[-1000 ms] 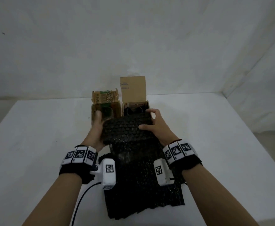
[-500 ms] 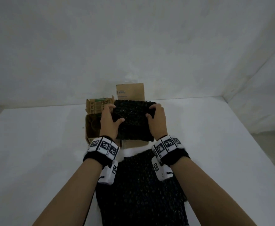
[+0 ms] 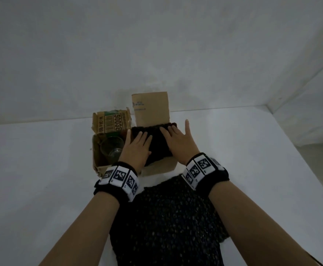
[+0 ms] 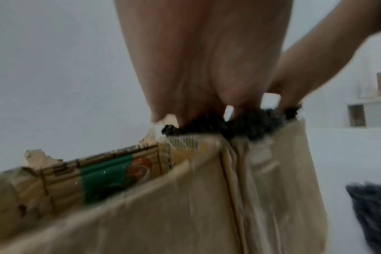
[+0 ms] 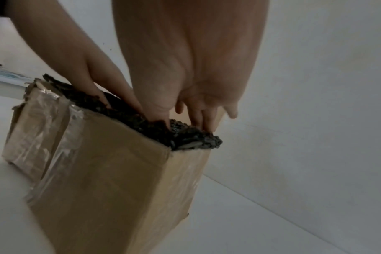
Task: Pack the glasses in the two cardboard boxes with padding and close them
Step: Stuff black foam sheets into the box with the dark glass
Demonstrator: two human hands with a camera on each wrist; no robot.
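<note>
Two open cardboard boxes stand side by side at the table's far middle. The right box [image 3: 159, 167] [image 5: 111, 180] is topped with a folded piece of black bubble wrap [image 3: 156, 143] [image 5: 141, 120] [image 4: 250, 123]. My left hand [image 3: 137, 148] and right hand [image 3: 178, 143] lie flat on that padding with straight fingers, pressing it down into the box. Its rear flap [image 3: 150, 108] stands upright. The left box [image 3: 97, 150] [image 4: 120, 197] holds a clear glass [image 3: 112, 148] and has a printed flap [image 3: 110, 121] raised behind.
A larger sheet of black bubble wrap [image 3: 166, 217] lies on the white table [image 3: 32, 169] just in front of me, under my forearms. White walls close in behind the boxes and along the right side.
Both hands carried the folded bubble wrap forward from the sheet, set it on the right box, and went from gripping its sides to pressing flat on top.
</note>
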